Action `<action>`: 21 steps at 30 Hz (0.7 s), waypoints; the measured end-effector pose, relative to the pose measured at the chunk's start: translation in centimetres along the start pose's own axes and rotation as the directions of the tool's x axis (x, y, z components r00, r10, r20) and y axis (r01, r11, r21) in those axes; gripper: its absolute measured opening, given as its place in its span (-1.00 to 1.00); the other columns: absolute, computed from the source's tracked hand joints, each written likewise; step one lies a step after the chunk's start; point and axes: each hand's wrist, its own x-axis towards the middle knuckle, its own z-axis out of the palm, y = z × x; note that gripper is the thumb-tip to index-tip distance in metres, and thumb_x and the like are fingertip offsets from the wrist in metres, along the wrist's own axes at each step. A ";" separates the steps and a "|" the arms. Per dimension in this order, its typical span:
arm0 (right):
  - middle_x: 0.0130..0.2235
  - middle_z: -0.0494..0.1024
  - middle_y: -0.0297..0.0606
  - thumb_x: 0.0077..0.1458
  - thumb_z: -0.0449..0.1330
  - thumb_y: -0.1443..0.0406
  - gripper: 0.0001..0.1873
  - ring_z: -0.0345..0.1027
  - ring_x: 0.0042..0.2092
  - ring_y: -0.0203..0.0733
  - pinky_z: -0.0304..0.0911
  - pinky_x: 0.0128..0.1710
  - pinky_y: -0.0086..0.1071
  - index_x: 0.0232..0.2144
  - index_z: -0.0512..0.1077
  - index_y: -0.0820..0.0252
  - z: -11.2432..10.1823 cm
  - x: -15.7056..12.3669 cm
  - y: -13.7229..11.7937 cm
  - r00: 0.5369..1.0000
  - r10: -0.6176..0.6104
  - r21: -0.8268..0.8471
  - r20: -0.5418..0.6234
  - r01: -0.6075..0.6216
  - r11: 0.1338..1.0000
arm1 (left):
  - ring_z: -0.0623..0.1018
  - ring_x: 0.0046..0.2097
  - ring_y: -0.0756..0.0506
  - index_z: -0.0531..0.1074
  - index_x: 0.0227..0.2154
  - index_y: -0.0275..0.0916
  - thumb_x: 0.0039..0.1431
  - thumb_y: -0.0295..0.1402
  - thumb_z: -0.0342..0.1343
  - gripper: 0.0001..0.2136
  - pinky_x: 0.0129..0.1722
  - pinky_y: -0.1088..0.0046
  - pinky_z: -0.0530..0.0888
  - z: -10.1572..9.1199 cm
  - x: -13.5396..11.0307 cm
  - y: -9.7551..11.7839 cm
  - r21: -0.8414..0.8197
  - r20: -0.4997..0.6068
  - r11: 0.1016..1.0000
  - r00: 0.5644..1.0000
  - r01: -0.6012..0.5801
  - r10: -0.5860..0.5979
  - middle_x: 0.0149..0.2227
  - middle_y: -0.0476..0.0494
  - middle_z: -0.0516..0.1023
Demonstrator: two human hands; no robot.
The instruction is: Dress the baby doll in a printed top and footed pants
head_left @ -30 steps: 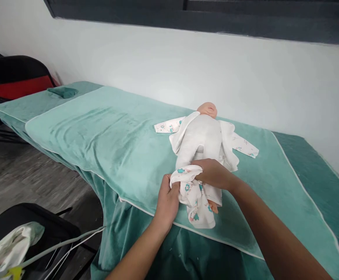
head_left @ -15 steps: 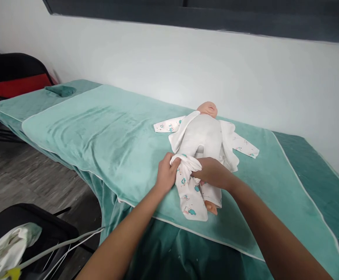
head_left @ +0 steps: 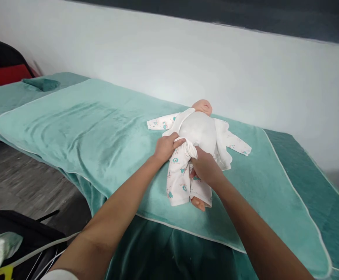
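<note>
A baby doll [head_left: 200, 126] lies on its back on the green sheet, its head toward the wall. It wears a white jacket [head_left: 236, 143], spread open at the front, with printed sleeves. Printed white baby trousers [head_left: 179, 181] cover its legs, and one foot [head_left: 198, 203] pokes from the right trouser leg. My left hand [head_left: 167, 147] is closed on the bunched waistband at the left. My right hand [head_left: 206, 165] grips the same waistband nearer the middle, with its fingertips partly hidden by cloth.
The bed [head_left: 70, 105] carries a light green sheet over darker green covers, against a white wall [head_left: 158, 50]. A black and red chair [head_left: 4, 66] stands at the far left. At lower left, a black seat [head_left: 23, 229] holds crumpled white cloth [head_left: 0, 249], with a pale cable [head_left: 45, 245] beside it.
Both hands have drawn the trouser waistband up toward the doll's belly. The left trouser leg now lies straighter and higher. The view has shifted slightly to the right.
</note>
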 end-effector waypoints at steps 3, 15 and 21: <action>-0.46 0.55 -0.19 0.29 -0.14 0.30 -0.70 0.45 -0.56 -0.11 0.23 -0.56 -0.32 -0.04 0.31 0.15 0.2 0.3 -0.1 0.996 0.090 0.148 0.006 -0.090 0.985 | 0.54 -0.23 -0.17 0.46 -0.22 -0.22 0.38 -0.02 -0.06 -0.63 -0.30 0.40 0.18 0.3 0.9 0.2 0.071 -0.012 0.997 1.000 -0.009 0.010 -0.32 -0.16 0.60; -0.39 0.57 -0.22 0.21 -0.01 0.20 -0.81 0.55 -0.47 -0.06 0.31 -0.56 -0.34 -0.15 0.31 0.06 1.0 0.6 0.8 0.995 0.099 0.413 -0.032 -0.077 0.908 | 0.45 -0.11 -0.11 0.36 -0.24 -0.20 0.34 -0.15 0.04 -0.79 -0.12 0.41 0.33 -0.7 -2.8 0.9 -0.203 -0.264 0.978 0.964 -0.038 -0.018 -0.18 -0.14 0.47; -0.39 0.55 -0.27 0.16 -0.01 0.27 -0.84 0.54 -0.48 -0.12 0.28 -0.60 -0.40 -0.20 0.31 0.07 1.4 0.6 1.2 0.995 0.073 0.449 -0.064 -0.037 0.893 | 0.44 -0.17 -0.08 0.39 -0.13 -0.17 0.34 -0.19 0.05 -0.82 -0.15 0.38 0.42 -1.4 -16.5 1.7 -0.454 -0.190 0.891 0.980 -0.028 -0.065 -0.19 -0.11 0.39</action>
